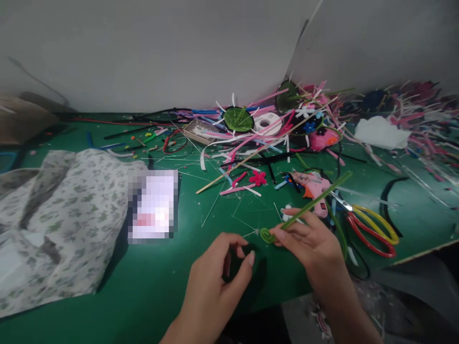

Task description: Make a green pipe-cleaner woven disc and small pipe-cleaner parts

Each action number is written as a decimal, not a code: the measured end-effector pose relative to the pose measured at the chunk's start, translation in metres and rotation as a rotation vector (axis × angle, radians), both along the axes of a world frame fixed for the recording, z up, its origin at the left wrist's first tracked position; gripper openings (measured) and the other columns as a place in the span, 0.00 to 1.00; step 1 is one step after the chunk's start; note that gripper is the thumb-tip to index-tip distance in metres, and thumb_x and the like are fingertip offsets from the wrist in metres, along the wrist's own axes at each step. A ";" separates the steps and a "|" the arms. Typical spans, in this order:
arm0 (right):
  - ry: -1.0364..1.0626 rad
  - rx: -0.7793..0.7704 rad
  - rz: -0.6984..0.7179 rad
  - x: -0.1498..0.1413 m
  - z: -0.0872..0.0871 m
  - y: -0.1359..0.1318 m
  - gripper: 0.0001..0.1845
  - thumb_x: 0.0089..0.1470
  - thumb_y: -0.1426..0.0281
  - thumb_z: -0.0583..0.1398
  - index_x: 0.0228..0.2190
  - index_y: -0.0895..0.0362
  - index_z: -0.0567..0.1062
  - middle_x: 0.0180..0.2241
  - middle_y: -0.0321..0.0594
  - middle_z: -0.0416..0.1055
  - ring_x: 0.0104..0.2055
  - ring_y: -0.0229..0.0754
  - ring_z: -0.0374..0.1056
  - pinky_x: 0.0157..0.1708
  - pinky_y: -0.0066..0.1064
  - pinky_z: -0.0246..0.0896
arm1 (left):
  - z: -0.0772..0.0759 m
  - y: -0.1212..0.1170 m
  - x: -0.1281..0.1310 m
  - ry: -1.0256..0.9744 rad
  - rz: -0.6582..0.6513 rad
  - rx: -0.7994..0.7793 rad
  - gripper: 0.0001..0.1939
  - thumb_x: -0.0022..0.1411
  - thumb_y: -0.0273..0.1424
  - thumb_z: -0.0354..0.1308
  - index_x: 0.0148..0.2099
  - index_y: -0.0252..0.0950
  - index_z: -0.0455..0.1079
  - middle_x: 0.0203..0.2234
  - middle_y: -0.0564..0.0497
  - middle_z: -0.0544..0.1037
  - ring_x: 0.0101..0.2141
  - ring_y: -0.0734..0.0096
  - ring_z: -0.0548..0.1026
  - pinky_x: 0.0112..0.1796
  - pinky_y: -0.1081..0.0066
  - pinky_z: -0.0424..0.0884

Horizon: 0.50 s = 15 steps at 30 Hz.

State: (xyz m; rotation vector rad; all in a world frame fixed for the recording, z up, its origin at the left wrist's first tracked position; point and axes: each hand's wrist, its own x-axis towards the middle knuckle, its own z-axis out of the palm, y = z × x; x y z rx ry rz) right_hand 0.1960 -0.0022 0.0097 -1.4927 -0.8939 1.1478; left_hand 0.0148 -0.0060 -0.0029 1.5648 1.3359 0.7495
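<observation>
Between the thumb and fingers of my right hand (pixel 304 236) is a green pipe cleaner (pixel 315 199). Its near end is coiled into a small flat spiral beside the fingertips, and the long straight end points up to the right. My left hand (pixel 224 270) hovers just left of the spiral, fingers curled and thumb apart from them, with nothing in its grasp. Behind my right hand lies a pink glue gun (pixel 315 186). Scissors (pixel 373 229) with one red and one yellow handle rest to its right.
On the green table (pixel 193 258), a patterned cloth (pixel 79 215) and a blurred bright screen (pixel 156 203) lie left. Pipe-cleaner pieces, a white ribbon spool (pixel 267 123), a thin wooden stick (pixel 229 172) and a pink felt-like flower (pixel 257 178) crowd the back. White tissue (pixel 382 132) sits right.
</observation>
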 end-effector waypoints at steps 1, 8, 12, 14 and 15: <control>-0.003 -0.006 0.029 0.002 -0.001 0.005 0.28 0.41 0.62 0.71 0.42 0.55 0.69 0.28 0.37 0.78 0.30 0.42 0.76 0.34 0.30 0.73 | 0.000 0.001 0.000 0.065 0.022 0.068 0.07 0.63 0.36 0.55 0.42 0.40 0.67 0.29 0.54 0.72 0.22 0.75 0.66 0.24 0.75 0.61; -0.009 -0.053 0.096 0.002 -0.004 0.016 0.30 0.39 0.58 0.71 0.41 0.55 0.68 0.26 0.38 0.78 0.29 0.43 0.75 0.33 0.32 0.73 | -0.003 0.001 0.006 0.303 0.014 0.414 0.10 0.64 0.32 0.54 0.48 0.42 0.67 0.39 0.50 0.75 0.35 0.67 0.74 0.30 0.72 0.71; 0.010 -0.058 0.109 0.002 -0.008 0.017 0.30 0.39 0.58 0.71 0.42 0.55 0.68 0.25 0.36 0.77 0.29 0.43 0.75 0.34 0.32 0.73 | -0.004 0.002 0.008 0.387 0.029 0.496 0.13 0.65 0.32 0.53 0.51 0.42 0.68 0.41 0.50 0.75 0.37 0.67 0.75 0.31 0.73 0.70; 0.027 -0.056 0.110 0.003 -0.010 0.018 0.30 0.40 0.59 0.71 0.42 0.55 0.68 0.25 0.35 0.77 0.29 0.42 0.75 0.34 0.31 0.73 | -0.004 0.004 0.010 0.420 0.048 0.547 0.13 0.66 0.33 0.53 0.52 0.42 0.69 0.41 0.49 0.75 0.38 0.67 0.75 0.32 0.73 0.70; 0.036 -0.056 0.111 0.004 -0.011 0.018 0.30 0.39 0.59 0.72 0.42 0.55 0.68 0.24 0.35 0.77 0.29 0.41 0.75 0.34 0.30 0.73 | -0.005 0.004 0.011 0.430 0.059 0.568 0.14 0.66 0.33 0.54 0.53 0.42 0.69 0.40 0.49 0.75 0.38 0.67 0.74 0.32 0.73 0.69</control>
